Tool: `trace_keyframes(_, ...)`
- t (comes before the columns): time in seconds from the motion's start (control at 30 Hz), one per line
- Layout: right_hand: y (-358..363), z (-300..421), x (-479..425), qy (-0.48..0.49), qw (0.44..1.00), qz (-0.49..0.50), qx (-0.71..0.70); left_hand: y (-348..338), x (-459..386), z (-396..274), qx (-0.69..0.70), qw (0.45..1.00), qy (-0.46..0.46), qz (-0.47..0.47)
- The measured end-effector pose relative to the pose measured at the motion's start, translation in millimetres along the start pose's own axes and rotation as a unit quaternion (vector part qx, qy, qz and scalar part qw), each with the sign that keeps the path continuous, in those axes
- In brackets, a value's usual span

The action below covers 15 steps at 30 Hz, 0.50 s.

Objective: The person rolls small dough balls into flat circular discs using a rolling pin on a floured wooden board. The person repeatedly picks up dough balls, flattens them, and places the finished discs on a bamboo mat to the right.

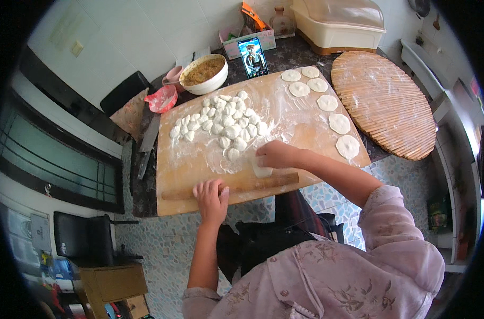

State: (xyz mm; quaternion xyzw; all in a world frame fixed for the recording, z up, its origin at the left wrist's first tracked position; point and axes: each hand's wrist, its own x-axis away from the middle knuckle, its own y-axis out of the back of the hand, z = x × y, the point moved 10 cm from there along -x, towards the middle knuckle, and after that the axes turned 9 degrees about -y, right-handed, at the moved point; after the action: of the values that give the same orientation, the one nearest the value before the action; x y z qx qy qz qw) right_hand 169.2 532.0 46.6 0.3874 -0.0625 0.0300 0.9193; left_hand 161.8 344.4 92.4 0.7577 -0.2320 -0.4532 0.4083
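My left hand (211,199) lies over a wooden rolling pin (262,183) near the front edge of a floured wooden board (186,167), fingers curled onto it. A thin piece of dough (262,169) hangs partly under my right hand (280,154), whose fingers pinch its far edge; the hand hides part of it. Beyond both hands, small floured dough pieces (230,121) sit in a loose heap. Several flat round dough wrappers (339,124) are spread along the board's right side.
Behind the board stand a white bowl of filling (204,73), a red dish (162,99) and a propped phone (252,58). A cleaver (148,139) lies left of the board. To the right, a round slatted tray (385,103) overhangs the table edge. A lidded plastic box (337,30) is behind.
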Motion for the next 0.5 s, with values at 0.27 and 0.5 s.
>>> trace_keyframes(0.27, 85, -23, -36, 0.026, 0.992, -0.125, -0.006, 7, -2, -1, -0.068, 0.993, 0.006, -0.094)
trace_keyframes(0.5, 178, -91, -93, -0.098, 0.911, -0.399, 0.046, -1, -3, 5, -0.083, 0.992, 0.021, -0.089)
